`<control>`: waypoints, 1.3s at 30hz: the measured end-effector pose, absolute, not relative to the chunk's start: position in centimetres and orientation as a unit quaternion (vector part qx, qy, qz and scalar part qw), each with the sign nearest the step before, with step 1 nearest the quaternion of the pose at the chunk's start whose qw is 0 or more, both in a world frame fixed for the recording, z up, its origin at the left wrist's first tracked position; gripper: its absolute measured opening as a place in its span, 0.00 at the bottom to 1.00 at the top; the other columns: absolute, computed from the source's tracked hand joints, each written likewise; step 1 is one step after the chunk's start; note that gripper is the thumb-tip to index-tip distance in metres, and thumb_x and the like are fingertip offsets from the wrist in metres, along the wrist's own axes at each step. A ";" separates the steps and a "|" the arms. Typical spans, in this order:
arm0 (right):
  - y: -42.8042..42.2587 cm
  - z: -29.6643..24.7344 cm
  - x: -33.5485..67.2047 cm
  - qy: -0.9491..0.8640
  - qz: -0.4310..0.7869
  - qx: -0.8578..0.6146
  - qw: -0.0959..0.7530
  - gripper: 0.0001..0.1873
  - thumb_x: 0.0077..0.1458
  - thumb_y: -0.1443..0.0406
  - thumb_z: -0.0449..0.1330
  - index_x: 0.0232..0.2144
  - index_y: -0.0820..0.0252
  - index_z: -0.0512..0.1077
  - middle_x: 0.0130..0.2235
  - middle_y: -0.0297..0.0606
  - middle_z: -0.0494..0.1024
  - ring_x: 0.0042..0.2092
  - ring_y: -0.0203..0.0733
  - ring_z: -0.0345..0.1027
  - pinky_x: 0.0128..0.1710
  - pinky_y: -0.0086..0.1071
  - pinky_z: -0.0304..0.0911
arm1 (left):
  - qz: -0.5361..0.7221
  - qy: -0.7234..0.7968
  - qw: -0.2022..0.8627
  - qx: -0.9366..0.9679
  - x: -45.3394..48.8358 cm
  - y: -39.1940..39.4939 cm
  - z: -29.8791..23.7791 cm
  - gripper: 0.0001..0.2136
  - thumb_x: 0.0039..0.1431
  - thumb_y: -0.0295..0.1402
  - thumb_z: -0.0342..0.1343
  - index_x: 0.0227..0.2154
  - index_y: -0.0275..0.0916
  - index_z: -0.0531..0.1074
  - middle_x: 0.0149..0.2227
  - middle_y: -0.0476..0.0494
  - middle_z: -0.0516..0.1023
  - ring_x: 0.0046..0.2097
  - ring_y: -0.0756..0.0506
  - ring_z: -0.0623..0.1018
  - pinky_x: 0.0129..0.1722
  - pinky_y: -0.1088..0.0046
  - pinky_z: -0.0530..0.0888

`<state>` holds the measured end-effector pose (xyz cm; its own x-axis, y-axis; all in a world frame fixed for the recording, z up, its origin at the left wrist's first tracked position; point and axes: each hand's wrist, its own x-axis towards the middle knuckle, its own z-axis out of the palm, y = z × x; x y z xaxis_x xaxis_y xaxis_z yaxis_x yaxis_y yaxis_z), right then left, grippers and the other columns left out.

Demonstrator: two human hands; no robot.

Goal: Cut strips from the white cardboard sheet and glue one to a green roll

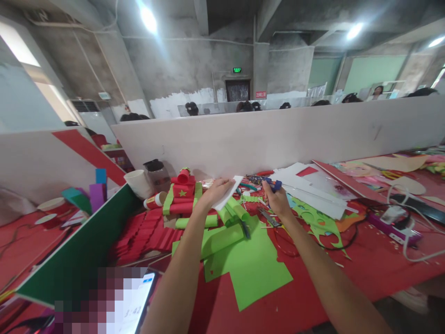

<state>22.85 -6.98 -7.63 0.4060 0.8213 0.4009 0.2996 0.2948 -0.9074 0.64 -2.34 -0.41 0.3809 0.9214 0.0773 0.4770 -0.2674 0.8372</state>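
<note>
white strip (227, 195), mid-frame, is pinched by the nearly closed left hand (217, 190); green rolls (238, 209) are crowded below; a blue tool (276, 184) is gripped by the curled right hand (277, 201); a purple power strip (392, 230) is seen at frame right.

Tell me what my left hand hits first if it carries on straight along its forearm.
The left hand, holding a white piece, would probably meet the white partition first. Its distance is hard to judge from one view, and something hidden behind the hand cannot be ruled out.
</note>
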 end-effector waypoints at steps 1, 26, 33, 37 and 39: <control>-7.0 -7.6 22.9 -0.504 0.206 -0.557 0.627 0.31 0.53 0.41 0.57 0.13 0.56 0.63 0.12 0.32 0.65 0.16 0.37 0.61 0.20 0.31 0.60 | 0.294 0.471 0.378 0.741 0.6 -2.4 -0.4 0.20 0.57 0.52 0.52 0.36 0.39 0.75 0.29 0.47 0.76 0.25 0.48 0.70 0.22 0.75 0.63; -6.9 -7.4 22.9 -0.470 0.263 -0.494 0.682 0.28 0.51 0.41 0.60 0.16 0.56 0.65 0.16 0.32 0.67 0.15 0.34 0.60 0.14 0.29 0.58 | 0.306 0.505 0.376 0.714 0.6 -2.8 0.1 0.16 0.58 0.47 0.52 0.33 0.38 0.72 0.27 0.48 0.72 0.23 0.48 0.69 0.20 0.74 0.62; -6.5 -7.6 23.0 -0.459 0.295 -0.473 0.692 0.27 0.51 0.40 0.58 0.21 0.57 0.70 0.18 0.33 0.71 0.14 0.33 0.59 0.13 0.29 0.57 | 0.304 0.510 0.372 0.713 0.7 -2.9 0.2 0.16 0.59 0.47 0.52 0.34 0.38 0.73 0.29 0.46 0.74 0.24 0.48 0.70 0.20 0.74 0.62; -6.5 -7.6 23.0 -0.452 0.284 -0.474 0.701 0.29 0.52 0.40 0.58 0.16 0.56 0.65 0.15 0.30 0.65 0.15 0.33 0.60 0.14 0.29 0.58 | 0.294 0.510 0.374 0.717 0.7 -3.0 0.2 0.16 0.60 0.47 0.51 0.35 0.38 0.73 0.29 0.47 0.73 0.23 0.48 0.70 0.20 0.74 0.62; -6.5 -7.6 23.0 -0.438 0.321 -0.440 0.715 0.27 0.50 0.40 0.59 0.22 0.56 0.68 0.17 0.29 0.67 0.15 0.33 0.59 0.14 0.29 0.58 | 0.291 0.507 0.376 0.719 0.7 -3.2 0.2 0.16 0.60 0.47 0.51 0.35 0.38 0.72 0.28 0.47 0.73 0.23 0.48 0.69 0.19 0.74 0.61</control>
